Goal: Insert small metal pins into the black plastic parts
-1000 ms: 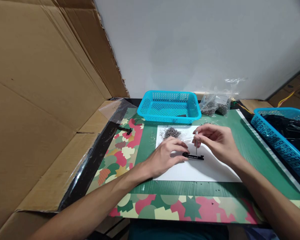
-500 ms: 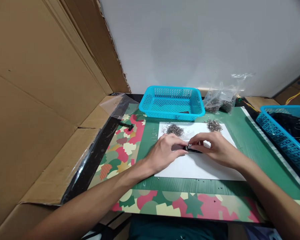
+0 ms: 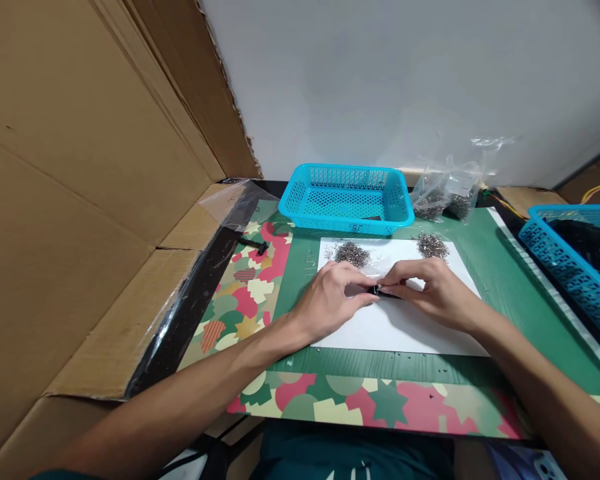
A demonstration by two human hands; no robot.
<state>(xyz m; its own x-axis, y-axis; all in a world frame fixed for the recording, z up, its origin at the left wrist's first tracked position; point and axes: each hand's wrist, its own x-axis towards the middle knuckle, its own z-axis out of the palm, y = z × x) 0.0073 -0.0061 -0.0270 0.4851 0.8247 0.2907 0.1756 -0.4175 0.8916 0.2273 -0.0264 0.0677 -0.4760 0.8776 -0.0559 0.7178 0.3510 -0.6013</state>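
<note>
Over a white sheet (image 3: 400, 330), my left hand (image 3: 336, 297) pinches the left end of a small black part (image 3: 391, 295) between thumb and fingers. Thumb and index finger of my right hand (image 3: 433, 290) close on a tiny pale or metallic piece at the top of that part; its shape is too small to tell. The fingertips of both hands nearly meet. Behind my left hand lies a pile of small metal pieces (image 3: 353, 254), and a second metal pile (image 3: 432, 245) lies behind my right hand. A clear plastic piece (image 3: 377, 267) rests between them.
At the back stands a blue basket (image 3: 347, 223) with a dark flat piece inside. Clear bags of metal pieces (image 3: 433, 203) are right of it. Another blue basket (image 3: 570, 260) holds black items. A black part (image 3: 253, 245) lies at left, near a cardboard wall (image 3: 80, 167).
The view has shifted slightly. My right fingertips have lowered and moved closer to the left fingertips at the black part; the pale piece shows less now.
</note>
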